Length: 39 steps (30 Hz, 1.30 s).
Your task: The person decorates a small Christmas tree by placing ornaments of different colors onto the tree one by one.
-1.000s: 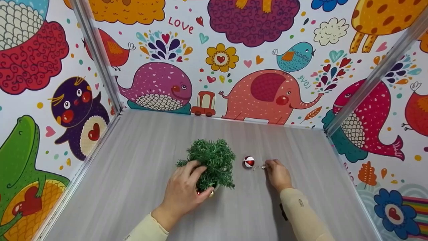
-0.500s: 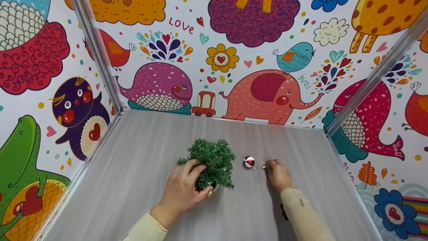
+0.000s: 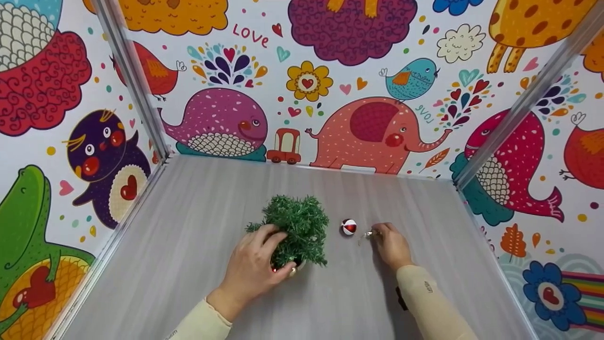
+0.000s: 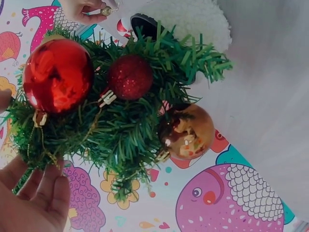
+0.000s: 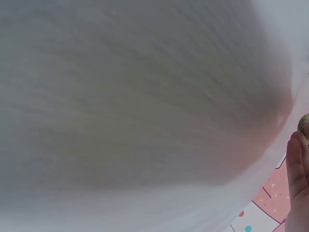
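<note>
A small green artificial tree (image 3: 299,226) stands mid-table with my left hand (image 3: 252,264) curled round its near left side. In the left wrist view, a shiny red ball (image 4: 58,76), a dark red glittery ball (image 4: 130,77) and a gold ball (image 4: 187,131) hang among its branches, and the fingers (image 4: 46,188) lie against the greenery. My right hand (image 3: 391,246) pinches a small gold ornament (image 4: 106,10) by the table. Just left of those fingers lies a red and white ball (image 3: 348,227). At the right wrist view's edge, part of the gold ornament (image 5: 303,126) shows above the fingers.
The grey wood-grain table (image 3: 207,208) is bounded by printed cartoon walls (image 3: 330,85) at the back and both sides. Metal posts (image 3: 137,85) rise at its back corners. A pale blurred surface (image 5: 120,106) fills most of the right wrist view.
The head view has shifted slightly. The gold ornament in my right hand has turned a little, its thin thread hanging differently. My left hand keeps its place at the tree.
</note>
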Available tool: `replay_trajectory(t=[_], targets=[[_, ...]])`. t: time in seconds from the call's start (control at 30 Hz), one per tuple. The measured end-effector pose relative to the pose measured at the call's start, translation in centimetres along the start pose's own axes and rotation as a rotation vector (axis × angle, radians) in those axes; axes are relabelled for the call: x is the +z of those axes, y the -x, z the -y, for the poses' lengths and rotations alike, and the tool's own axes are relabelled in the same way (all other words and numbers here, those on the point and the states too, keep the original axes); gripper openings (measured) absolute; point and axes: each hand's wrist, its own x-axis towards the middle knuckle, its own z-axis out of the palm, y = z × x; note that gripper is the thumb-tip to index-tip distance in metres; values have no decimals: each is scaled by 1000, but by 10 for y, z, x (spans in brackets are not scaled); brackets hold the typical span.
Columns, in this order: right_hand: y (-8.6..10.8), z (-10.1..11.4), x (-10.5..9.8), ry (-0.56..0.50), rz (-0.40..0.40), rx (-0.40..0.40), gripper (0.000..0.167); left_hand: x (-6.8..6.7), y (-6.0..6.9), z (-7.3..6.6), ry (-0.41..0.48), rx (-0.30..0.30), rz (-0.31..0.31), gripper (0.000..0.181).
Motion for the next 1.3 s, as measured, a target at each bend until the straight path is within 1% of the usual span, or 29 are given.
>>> replay_trajectory(t=[0.07,0.2,0.3,0.57,0.7,0.97,1.17,1.3], targets=[[1,1,-2,-12,12,-2,25,0,0,1,4,-2,4,59],[4,5,-4,-43,4,-19,27,0,1,3,7,8,4,58],[5,9,-6,-60,-16,-37,25,0,2,6,9,13,6,57],[8,22,-14,-100,-4,-51,22,-3,2,10,-1,8,20,59],[12,28,-17,-119,-12,-70,23,-5,2,12,3,13,23,58],[18,39,-24,-155,-18,-70,28,-8,0,18,27,31,53,57],[24,47,-30,-209,-38,-116,33,-13,-2,23,53,35,83,58],[28,53,-34,-237,-18,-110,34,-15,-3,26,54,42,92,58]])
